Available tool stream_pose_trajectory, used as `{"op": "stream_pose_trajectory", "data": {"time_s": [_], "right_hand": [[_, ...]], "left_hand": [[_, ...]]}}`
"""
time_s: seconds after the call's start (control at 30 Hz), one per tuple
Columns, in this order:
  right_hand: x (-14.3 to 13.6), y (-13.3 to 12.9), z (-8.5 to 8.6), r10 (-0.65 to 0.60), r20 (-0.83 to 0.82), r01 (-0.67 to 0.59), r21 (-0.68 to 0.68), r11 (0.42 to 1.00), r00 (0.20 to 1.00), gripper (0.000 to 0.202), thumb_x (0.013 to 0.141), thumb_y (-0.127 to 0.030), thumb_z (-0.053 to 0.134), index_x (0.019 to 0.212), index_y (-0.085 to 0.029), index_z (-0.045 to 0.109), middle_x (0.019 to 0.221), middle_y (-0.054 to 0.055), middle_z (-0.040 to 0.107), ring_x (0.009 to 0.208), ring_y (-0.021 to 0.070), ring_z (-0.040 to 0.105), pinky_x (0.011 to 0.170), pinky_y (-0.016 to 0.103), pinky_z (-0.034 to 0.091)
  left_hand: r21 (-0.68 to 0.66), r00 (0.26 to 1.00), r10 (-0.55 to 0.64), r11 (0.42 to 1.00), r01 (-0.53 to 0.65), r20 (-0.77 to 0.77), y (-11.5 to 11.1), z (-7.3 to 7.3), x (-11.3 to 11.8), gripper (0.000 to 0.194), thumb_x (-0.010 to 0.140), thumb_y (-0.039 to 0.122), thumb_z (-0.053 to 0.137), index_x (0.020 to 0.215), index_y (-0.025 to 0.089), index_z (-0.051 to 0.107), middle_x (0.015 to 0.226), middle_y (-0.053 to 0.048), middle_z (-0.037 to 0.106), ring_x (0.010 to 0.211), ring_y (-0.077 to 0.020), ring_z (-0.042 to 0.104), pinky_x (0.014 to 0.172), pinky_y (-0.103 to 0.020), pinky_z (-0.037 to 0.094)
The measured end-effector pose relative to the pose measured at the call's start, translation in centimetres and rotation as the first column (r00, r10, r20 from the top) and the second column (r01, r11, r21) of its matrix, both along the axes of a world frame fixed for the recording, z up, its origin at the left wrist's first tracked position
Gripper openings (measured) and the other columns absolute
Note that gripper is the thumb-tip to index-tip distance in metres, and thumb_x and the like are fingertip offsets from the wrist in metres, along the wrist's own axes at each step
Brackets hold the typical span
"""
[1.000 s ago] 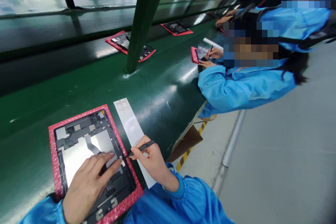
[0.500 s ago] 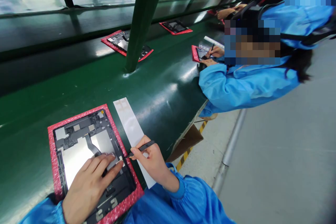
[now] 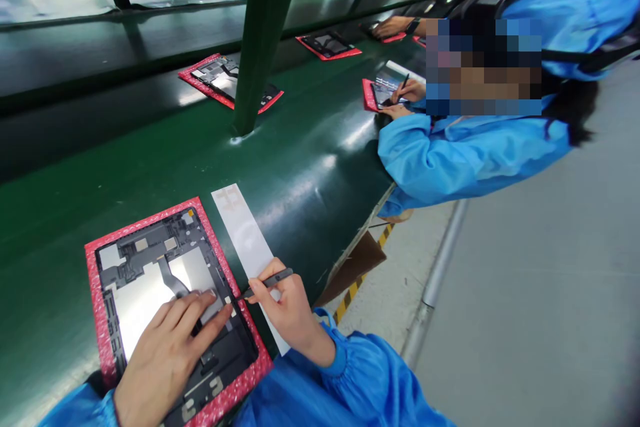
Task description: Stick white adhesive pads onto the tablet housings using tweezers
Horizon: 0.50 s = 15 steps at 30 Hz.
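An opened tablet (image 3: 145,307) with its inner parts showing lies on a red bubble-wrap sheet (image 3: 95,300) at the lower left. My left hand (image 3: 170,347) rests flat over its lower middle, fingers stretched out, covering part of the inside. In my right hand (image 3: 287,313) is a pair of black tweezers (image 3: 277,277), pinched between thumb and fingers. The tweezers' tip points at the tablet's right edge, close to a small pale piece (image 3: 229,302) by my left index fingertip. Beneath my right hand lies a white strip (image 3: 247,233), partly hidden by it.
A green post (image 3: 255,60) rises from the green bench (image 3: 165,153). Other opened tablets (image 3: 213,77) on red wrap lie farther back. To the right, a co-worker in a blue sleeve (image 3: 440,160) works on another tablet. A cardboard box (image 3: 355,267) sits below the bench edge.
The view has shifted slightly, so the bench things sit a little farther left. A co-worker's hand with a wristwatch now shows at the far bench. My own hands keep nearly the same pose.
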State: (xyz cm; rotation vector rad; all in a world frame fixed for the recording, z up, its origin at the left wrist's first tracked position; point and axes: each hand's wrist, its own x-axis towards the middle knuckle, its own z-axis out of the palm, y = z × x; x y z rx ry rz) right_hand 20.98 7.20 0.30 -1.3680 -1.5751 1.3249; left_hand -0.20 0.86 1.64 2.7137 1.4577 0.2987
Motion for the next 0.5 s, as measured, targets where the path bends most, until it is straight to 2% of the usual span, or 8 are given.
{"op": "stream_pose_trajectory", "data": {"time_s": [0.1, 0.2, 0.3, 0.4, 0.5], "right_hand": [[0.0, 0.0, -0.2, -0.12, -0.167, 0.099, -0.125, 0.987, 0.979, 0.029, 0.09, -0.048, 0.056, 0.08, -0.023, 0.048, 0.058, -0.003, 0.062, 0.055, 0.0182, 0.07, 0.056, 0.028, 0.056], [0.0, 0.1, -0.4, -0.15, -0.21, 0.12, -0.151, 0.981, 0.966, 0.032, 0.088, -0.052, 0.059, 0.082, -0.023, 0.048, 0.058, -0.002, 0.063, 0.055, 0.0179, 0.069, 0.055, 0.028, 0.056], [0.0, 0.4, -0.6, -0.111, -0.19, 0.091, -0.107, 0.99, 0.976, 0.031, 0.09, -0.051, 0.056, 0.085, -0.021, 0.055, 0.058, -0.002, 0.063, 0.053, 0.0162, 0.067, 0.053, 0.026, 0.054], [-0.1, 0.6, -0.9, -0.05, -0.169, 0.042, -0.048, 0.998, 0.984, 0.032, 0.093, -0.048, 0.051, 0.096, -0.019, 0.064, 0.061, 0.0, 0.063, 0.053, 0.0149, 0.065, 0.051, 0.024, 0.053], [0.2, 0.4, -1.0, 0.011, -0.133, 0.001, 0.089, 0.996, 0.991, 0.031, 0.096, -0.041, 0.048, 0.098, -0.019, 0.069, 0.068, 0.001, 0.066, 0.053, 0.0133, 0.064, 0.052, 0.024, 0.053]], "left_hand": [[-0.011, 0.999, 0.032, 0.999, -0.032, -0.008, 0.0, 0.2, 0.1, 0.053, 0.089, 0.004, 0.032, 0.129, 0.031, 0.055, 0.119, -0.005, 0.059, 0.105, -0.0213, 0.053, 0.086, -0.036, 0.038], [-0.002, 0.998, 0.064, 0.998, -0.064, -0.027, 0.1, 0.3, 0.2, 0.055, 0.088, 0.003, 0.034, 0.131, 0.032, 0.053, 0.12, -0.005, 0.059, 0.106, -0.0219, 0.054, 0.084, -0.035, 0.039], [0.01, 0.998, 0.061, 0.998, -0.061, -0.013, -0.1, 0.0, 0.2, 0.051, 0.091, 0.006, 0.033, 0.132, 0.03, 0.053, 0.12, -0.007, 0.06, 0.107, -0.0225, 0.054, 0.084, -0.035, 0.039], [0.012, 0.998, 0.003, 1.0, -0.004, 0.062, -0.4, -0.7, 0.1, 0.047, 0.096, 0.011, 0.027, 0.128, 0.03, 0.057, 0.118, -0.005, 0.061, 0.109, -0.0212, 0.053, 0.088, -0.035, 0.037], [0.018, 0.994, -0.026, 1.0, 0.024, 0.109, -0.8, -1.3, 0.0, 0.044, 0.098, 0.015, 0.027, 0.127, 0.03, 0.057, 0.115, -0.004, 0.063, 0.109, -0.0206, 0.053, 0.088, -0.035, 0.036]]}}
